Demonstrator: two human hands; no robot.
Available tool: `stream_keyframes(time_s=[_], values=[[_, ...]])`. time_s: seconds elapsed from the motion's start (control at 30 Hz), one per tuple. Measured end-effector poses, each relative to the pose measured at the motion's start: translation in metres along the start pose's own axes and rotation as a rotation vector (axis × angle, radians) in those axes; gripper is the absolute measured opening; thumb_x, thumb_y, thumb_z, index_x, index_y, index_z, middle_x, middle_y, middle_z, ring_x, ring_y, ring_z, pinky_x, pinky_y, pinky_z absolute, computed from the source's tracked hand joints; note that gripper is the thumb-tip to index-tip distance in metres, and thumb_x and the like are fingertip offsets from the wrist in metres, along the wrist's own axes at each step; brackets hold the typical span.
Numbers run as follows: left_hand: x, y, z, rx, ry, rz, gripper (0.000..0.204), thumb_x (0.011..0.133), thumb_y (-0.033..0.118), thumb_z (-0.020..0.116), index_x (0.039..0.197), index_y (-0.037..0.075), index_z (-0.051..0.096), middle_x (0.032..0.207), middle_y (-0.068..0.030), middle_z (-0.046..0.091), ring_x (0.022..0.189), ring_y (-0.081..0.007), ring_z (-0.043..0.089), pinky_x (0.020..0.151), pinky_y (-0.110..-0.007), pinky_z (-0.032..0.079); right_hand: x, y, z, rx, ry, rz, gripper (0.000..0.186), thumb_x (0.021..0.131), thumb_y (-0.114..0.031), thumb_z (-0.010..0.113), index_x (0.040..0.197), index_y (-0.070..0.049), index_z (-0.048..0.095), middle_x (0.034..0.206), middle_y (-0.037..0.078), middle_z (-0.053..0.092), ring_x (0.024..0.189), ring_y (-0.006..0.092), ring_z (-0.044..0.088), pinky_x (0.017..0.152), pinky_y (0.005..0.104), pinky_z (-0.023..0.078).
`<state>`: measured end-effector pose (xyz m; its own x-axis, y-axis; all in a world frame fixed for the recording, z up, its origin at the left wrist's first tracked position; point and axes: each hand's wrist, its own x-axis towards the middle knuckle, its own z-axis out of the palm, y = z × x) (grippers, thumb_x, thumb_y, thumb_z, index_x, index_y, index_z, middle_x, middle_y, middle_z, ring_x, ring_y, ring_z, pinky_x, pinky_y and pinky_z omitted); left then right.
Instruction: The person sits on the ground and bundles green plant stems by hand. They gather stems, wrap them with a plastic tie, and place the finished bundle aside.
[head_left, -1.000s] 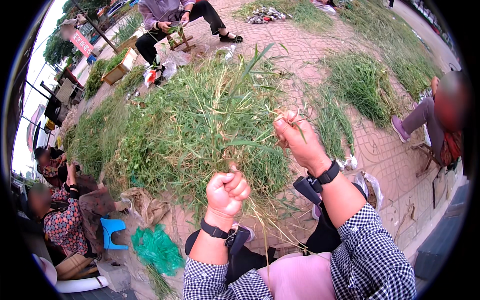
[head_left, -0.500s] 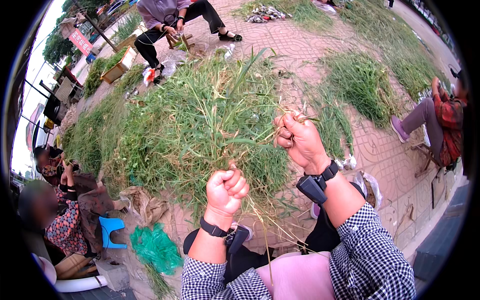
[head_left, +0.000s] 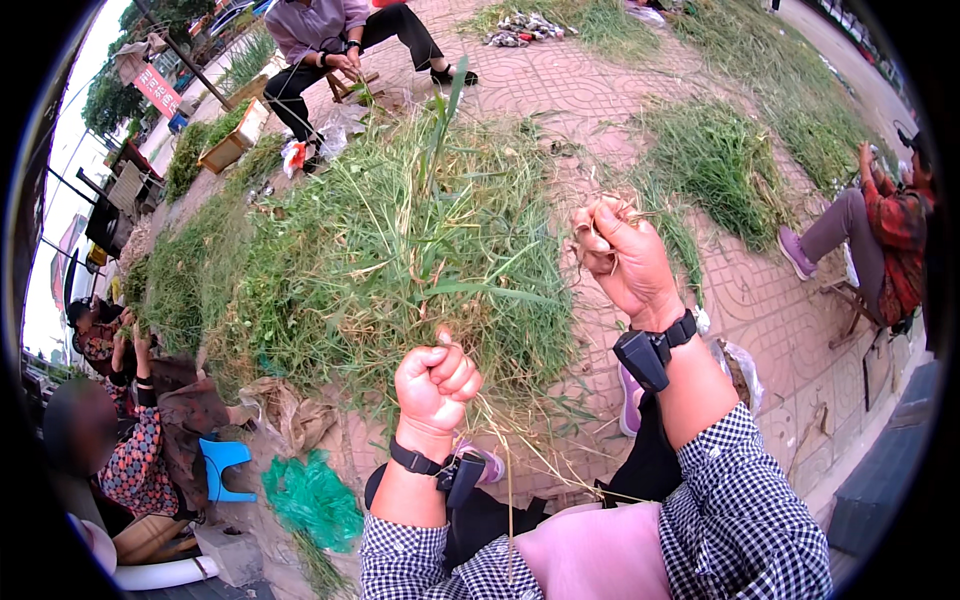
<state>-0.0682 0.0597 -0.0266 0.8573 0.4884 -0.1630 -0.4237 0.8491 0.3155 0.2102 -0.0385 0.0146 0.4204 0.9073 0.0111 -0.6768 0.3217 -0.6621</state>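
My left hand (head_left: pixel 437 388) is closed in a fist round a bundle of grass stalks (head_left: pixel 447 170). Long green blades rise above the fist, and thin straw-coloured ends hang out below it toward my lap. Up and to the right, my right hand (head_left: pixel 630 262) is closed on a tuft of dry, withered grass (head_left: pixel 625 207), brown and crumpled around the fingers. A gap separates the two hands. Behind the bundle spreads a big heap of cut green grass (head_left: pixel 320 240) on the paving, partly hidden by what I hold.
A teal plastic bag (head_left: pixel 312 497), a blue stool (head_left: pixel 226 468) and a brown sack (head_left: pixel 290 412) lie at the left. A seated person (head_left: pixel 330 45) works across the heap; others sit left and right. More grass (head_left: pixel 715 165) covers the paving at right.
My right hand has moved away from the bundle to the right, with withered grass in its fingers. My left hand has shifted slightly left and down, still holding the stalks.
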Motion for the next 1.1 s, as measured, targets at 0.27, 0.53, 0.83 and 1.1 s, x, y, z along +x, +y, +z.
stream_keyframes(time_s=[0.27, 0.53, 0.83, 1.1], values=[[0.008, -0.011, 0.000, 0.106, 0.074, -0.047, 0.019, 0.087, 0.010, 0.046, 0.099, 0.008, 0.060, 0.053, 0.0058, 0.028, 0.041, -0.0090, 0.023, 0.042, -0.027, 0.023, -0.015, 0.021, 0.034, -0.133, -0.067, 0.191, 0.015, 0.097, -0.016, 0.061, 0.109, -0.007, 0.059, 0.081, -0.003, 0.056, 0.064, 0.0047, 0.046, 0.056, 0.0207, 0.038], [0.012, -0.027, 0.012, 0.263, 0.196, -0.081, 0.015, 0.089, 0.006, 0.045, 0.074, 0.009, 0.044, 0.054, 0.0055, 0.025, 0.043, -0.0086, 0.027, 0.042, -0.027, 0.023, -0.016, 0.050, 0.041, -0.568, -0.110, 0.107, 0.026, 0.092, -0.015, 0.067, 0.114, -0.002, 0.062, 0.085, -0.006, 0.059, 0.075, 0.0019, 0.051, 0.065, 0.0207, 0.044], [0.013, -0.027, 0.002, 0.262, 0.194, -0.088, 0.021, 0.088, 0.011, 0.046, 0.068, 0.012, 0.039, 0.052, 0.0049, 0.025, 0.042, -0.0096, 0.026, 0.041, -0.027, 0.024, -0.018, 0.051, 0.037, -0.415, -0.111, 0.253, 0.007, 0.096, -0.015, 0.061, 0.097, -0.008, 0.059, 0.080, -0.006, 0.057, 0.072, 0.0041, 0.050, 0.065, 0.0217, 0.043], [0.010, -0.033, 0.014, 0.405, 0.249, -0.057, 0.009, 0.088, 0.004, 0.045, 0.093, 0.004, 0.052, 0.053, 0.0060, 0.026, 0.043, -0.0077, 0.027, 0.040, -0.026, 0.024, -0.019, 0.069, 0.038, -0.644, -0.133, -0.015, 0.011, 0.094, -0.013, 0.065, 0.101, -0.006, 0.059, 0.092, -0.003, 0.059, 0.089, 0.0060, 0.054, 0.082, 0.0241, 0.045]])
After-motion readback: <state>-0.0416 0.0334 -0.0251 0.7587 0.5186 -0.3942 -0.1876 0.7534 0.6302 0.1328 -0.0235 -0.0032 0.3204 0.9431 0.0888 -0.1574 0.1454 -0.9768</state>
